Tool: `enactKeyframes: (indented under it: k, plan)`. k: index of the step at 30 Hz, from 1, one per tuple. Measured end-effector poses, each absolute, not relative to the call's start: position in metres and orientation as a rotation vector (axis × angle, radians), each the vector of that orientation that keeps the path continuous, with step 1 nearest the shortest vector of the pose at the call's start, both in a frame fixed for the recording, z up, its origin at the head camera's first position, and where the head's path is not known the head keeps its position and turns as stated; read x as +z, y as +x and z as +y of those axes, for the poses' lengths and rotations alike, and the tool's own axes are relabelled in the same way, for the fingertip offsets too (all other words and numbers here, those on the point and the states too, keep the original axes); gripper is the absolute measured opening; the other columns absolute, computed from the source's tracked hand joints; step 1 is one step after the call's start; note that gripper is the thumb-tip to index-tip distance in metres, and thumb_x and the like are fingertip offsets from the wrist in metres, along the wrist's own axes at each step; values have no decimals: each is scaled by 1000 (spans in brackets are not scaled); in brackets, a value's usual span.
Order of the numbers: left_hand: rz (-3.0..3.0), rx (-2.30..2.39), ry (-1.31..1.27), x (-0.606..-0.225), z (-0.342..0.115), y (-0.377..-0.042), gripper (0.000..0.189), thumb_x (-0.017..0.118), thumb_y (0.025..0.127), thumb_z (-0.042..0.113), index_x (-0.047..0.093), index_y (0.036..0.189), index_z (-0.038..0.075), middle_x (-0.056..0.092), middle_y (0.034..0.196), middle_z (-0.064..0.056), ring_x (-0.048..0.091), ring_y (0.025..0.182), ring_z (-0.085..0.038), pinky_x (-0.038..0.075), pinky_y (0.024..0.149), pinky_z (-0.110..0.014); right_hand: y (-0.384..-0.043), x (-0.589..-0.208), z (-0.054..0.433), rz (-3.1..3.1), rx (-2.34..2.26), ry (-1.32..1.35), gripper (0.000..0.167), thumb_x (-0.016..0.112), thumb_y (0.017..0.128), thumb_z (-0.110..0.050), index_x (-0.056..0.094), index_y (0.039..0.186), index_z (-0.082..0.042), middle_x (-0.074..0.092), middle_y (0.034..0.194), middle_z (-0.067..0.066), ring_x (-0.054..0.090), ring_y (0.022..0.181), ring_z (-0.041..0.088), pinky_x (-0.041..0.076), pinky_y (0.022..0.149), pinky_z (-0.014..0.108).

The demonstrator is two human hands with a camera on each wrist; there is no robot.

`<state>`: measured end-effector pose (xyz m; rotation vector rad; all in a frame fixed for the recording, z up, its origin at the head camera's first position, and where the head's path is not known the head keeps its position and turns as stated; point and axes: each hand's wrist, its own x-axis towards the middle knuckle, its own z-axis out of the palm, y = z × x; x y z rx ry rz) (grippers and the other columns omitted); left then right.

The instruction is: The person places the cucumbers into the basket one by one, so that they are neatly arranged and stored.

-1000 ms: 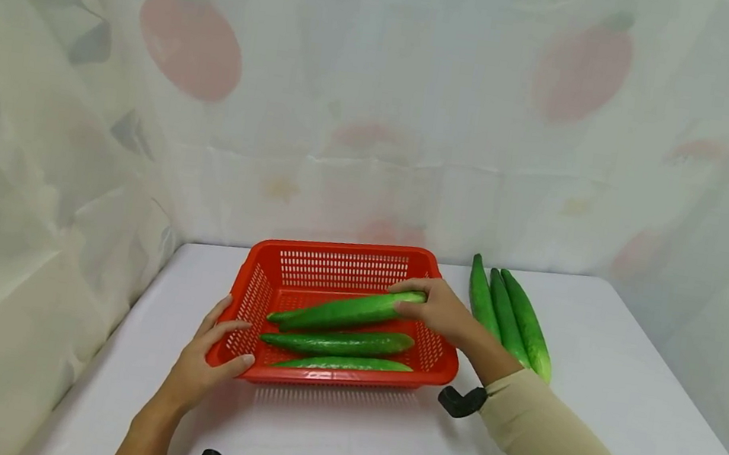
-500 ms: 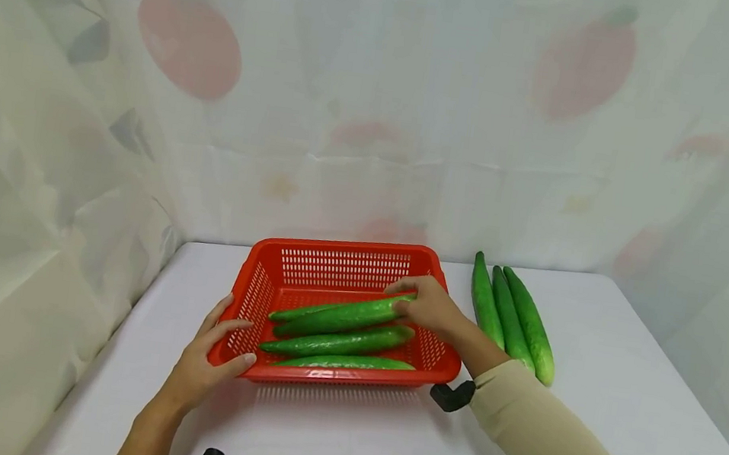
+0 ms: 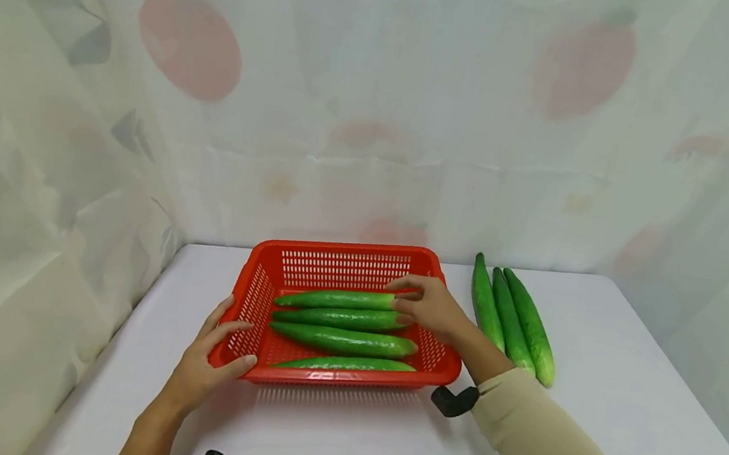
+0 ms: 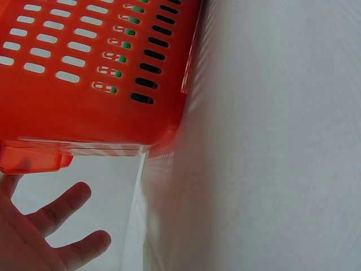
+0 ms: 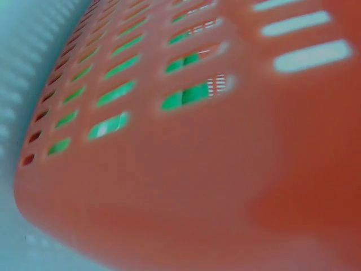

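A red perforated basket (image 3: 331, 379) stands on the white table, with several green cucumbers lying side by side in it, including a back cucumber (image 3: 334, 299), a second cucumber (image 3: 339, 318), a third cucumber (image 3: 343, 341) and a front cucumber (image 3: 346, 363). My left hand (image 3: 197, 363) grips the basket's left front corner, thumb at the front rim and a finger over the side. In the left wrist view, two fingers (image 4: 62, 209) spread below the rim. Over the basket's right end, my right hand (image 3: 433, 309) hovers with parted fingers right at the rear cucumbers' ends. The right wrist view shows only the basket's wall (image 5: 197, 169).
To the right of the basket, three more cucumbers (image 3: 511, 320) lie together on the table (image 3: 618, 399). A pale curtain (image 3: 380, 107) with printed fruit hangs behind, and another sheet (image 3: 14, 212) borders the left side.
The cucumber my right hand held has come down into the basket and the hand has let it go. The cucumbers now lie apart in near-parallel rows. My left hand stays put.
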<state>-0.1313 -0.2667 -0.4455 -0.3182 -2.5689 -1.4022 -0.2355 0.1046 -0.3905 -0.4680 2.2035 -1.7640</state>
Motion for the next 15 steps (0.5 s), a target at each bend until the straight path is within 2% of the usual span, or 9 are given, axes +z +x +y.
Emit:
enactKeyframes:
  k: [4, 9, 15]
  plan:
    - [-2568, -1402, -316, -446, -266, -130, 45, 74, 83, 23, 61, 123, 9, 17, 158, 1, 20, 139, -33, 30, 97, -62, -230, -390, 110, 2170, -1824, -496, 31, 63, 92, -3, 60, 123, 1, 57, 124, 17, 59, 106, 45, 49, 81, 53]
    - [-2573, -1386, -322, -445, -265, -130, 44, 74, 83, 25, 62, 123, 10, 16, 158, 1, 20, 139, -34, 32, 96, -62, -222, -388, 118, 2138, -1899, -507, 32, 66, 91, -5, 60, 123, 0, 57, 123, 18, 57, 106, 46, 50, 81, 51]
    - [-2573, -1389, -317, -444, -266, -130, 45, 73, 84, 25, 61, 124, 9, 16, 158, 1, 20, 139, -35, 34, 95, -61, -210, -374, 129, 2097, -1999, -498, 33, 66, 91, -6, 59, 123, 1, 57, 123, 21, 56, 112, 38, 48, 83, 53]
